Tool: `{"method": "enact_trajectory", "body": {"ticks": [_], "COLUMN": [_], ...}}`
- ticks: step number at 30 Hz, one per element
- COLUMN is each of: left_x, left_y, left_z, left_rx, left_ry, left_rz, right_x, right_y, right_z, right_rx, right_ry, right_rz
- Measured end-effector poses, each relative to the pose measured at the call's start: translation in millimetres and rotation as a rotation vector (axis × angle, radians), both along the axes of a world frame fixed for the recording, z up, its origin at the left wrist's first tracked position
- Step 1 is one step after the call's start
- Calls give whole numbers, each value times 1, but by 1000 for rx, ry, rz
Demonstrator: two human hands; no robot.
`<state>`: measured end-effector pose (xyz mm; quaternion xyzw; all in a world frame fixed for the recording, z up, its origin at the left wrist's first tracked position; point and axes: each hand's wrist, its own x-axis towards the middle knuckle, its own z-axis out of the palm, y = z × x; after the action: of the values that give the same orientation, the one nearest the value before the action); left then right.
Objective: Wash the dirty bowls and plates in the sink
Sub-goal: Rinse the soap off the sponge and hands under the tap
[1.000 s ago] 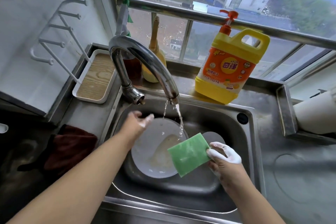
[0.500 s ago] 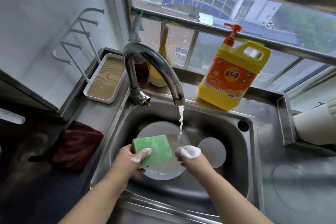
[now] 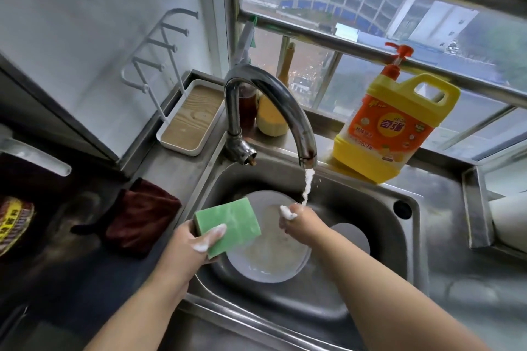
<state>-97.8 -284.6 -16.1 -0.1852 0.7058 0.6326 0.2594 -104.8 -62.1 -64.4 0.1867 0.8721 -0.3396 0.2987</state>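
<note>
A white plate (image 3: 273, 262) with cloudy water lies in the steel sink (image 3: 356, 199). A second pale round dish (image 3: 355, 239) lies right of it, partly hidden by my right arm. My left hand (image 3: 194, 245), foamy at the thumb, holds a green sponge (image 3: 228, 225) over the plate's left rim. My right hand (image 3: 296, 216), soapy, is under the water stream from the faucet (image 3: 273, 105); its fingers are bunched and hold nothing I can see.
A yellow detergent jug (image 3: 390, 128) with a red pump stands on the sill behind the sink. Two bottles (image 3: 271, 117) stand behind the faucet. A white tray (image 3: 191, 120) with a rack sits left, and a dark red cloth (image 3: 139, 216) lies on the counter.
The sponge passed from my right hand to my left. My right hand moved up under the running water, and my left hand drew the sponge toward the plate's left rim.
</note>
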Motion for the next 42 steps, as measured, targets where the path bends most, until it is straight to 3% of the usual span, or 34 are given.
{"method": "enact_trajectory", "body": {"ticks": [5, 14, 29, 36, 40, 42], "left_x": [-1, -3, 0, 1, -2, -4], "left_y": [2, 3, 15, 32, 64, 83], "left_z": [-3, -10, -17, -22, -22, -23], "left_rx": [4, 16, 57, 74, 191, 297], "left_ry": [-4, -40, -93, -139, -171, -234], "left_rz": [8, 15, -30, -55, -33, -39], "right_x": [-13, -21, 17, 40, 63, 74], "right_y": [-6, -12, -5, 10, 24, 27], "right_z": [0, 4, 30, 55, 41, 30], "right_rx": [40, -232, -264, -205, -178, -279], "right_ry": [4, 55, 222, 433, 361, 236], "right_rz": [20, -470, -464, -356, -530, -677]}}
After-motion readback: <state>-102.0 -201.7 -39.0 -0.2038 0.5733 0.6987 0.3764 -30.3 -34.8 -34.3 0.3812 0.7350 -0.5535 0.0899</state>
